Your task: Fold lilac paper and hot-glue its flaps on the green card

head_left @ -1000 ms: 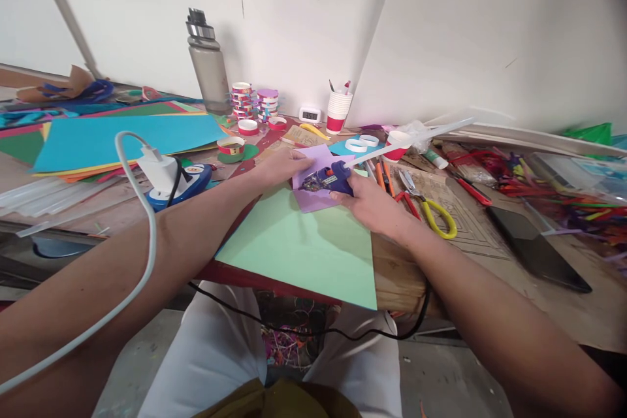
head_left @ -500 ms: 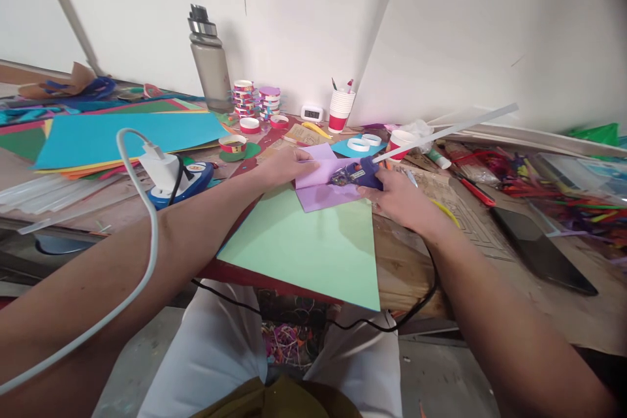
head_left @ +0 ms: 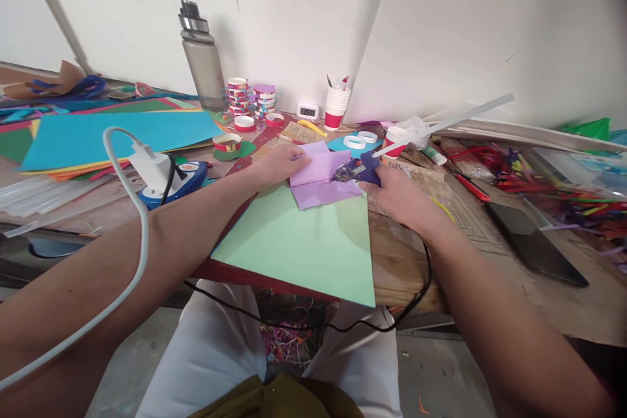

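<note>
My right hand (head_left: 399, 192) is closed round a blue glue gun (head_left: 360, 170), its nozzle at the right edge of a folded purple paper (head_left: 321, 179). A long clear glue stick (head_left: 443, 125) juts from the gun's back toward the upper right. My left hand (head_left: 279, 163) presses the purple paper's left side, pinching the lifted flap. The purple paper lies on the far end of a light green sheet (head_left: 304, 241) that overhangs the table's near edge.
A grey water bottle (head_left: 200, 59), stacked tape rings (head_left: 249, 98) and paper cups (head_left: 337, 108) stand by the wall. Coloured sheets (head_left: 112, 137) lie at left beside a white charger with cable (head_left: 157, 170). Scissors, pipe cleaners (head_left: 563, 189) and a dark phone (head_left: 531, 241) crowd the right.
My right hand slid the glue gun from the middle of the purple paper to its right edge. The upper flap of the paper is now lifted.
</note>
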`<state>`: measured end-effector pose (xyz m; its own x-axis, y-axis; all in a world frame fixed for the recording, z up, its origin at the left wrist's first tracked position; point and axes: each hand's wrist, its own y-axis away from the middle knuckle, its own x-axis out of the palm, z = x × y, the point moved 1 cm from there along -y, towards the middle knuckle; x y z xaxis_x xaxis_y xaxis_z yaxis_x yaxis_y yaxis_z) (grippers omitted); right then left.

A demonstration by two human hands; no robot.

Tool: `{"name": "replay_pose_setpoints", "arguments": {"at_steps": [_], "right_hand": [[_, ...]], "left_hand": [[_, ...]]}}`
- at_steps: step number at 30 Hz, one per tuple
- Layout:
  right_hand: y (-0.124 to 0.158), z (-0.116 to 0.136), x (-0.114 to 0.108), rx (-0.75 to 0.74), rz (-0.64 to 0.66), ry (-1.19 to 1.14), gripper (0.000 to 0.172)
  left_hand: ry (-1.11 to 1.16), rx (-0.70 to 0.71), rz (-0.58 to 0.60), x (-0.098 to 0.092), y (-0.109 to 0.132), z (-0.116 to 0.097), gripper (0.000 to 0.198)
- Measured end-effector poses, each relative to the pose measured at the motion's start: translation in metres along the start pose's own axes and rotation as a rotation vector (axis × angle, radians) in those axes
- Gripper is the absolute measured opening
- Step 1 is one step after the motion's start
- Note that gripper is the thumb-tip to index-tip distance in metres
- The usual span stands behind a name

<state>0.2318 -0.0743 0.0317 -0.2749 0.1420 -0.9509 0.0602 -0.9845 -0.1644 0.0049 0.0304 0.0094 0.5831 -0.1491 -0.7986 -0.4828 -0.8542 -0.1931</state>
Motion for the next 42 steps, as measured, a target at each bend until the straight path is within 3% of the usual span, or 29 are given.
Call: {"name": "replay_pose_setpoints", "arguments": {"at_steps": [25,42], "right_hand": [[-0.003,-0.013,-0.009,0.125,-0.026,0.156,0.028],[0.000,-0.020,-0.021,0.108,-0.005,0.209,0.030]], "left_hand": [[-0.020,-0.079,0.010,-0.002,0.001,-0.006,0.029],[-0.043,-0.044,0.015,-0.001,0.000,-0.003,0.031]]}}
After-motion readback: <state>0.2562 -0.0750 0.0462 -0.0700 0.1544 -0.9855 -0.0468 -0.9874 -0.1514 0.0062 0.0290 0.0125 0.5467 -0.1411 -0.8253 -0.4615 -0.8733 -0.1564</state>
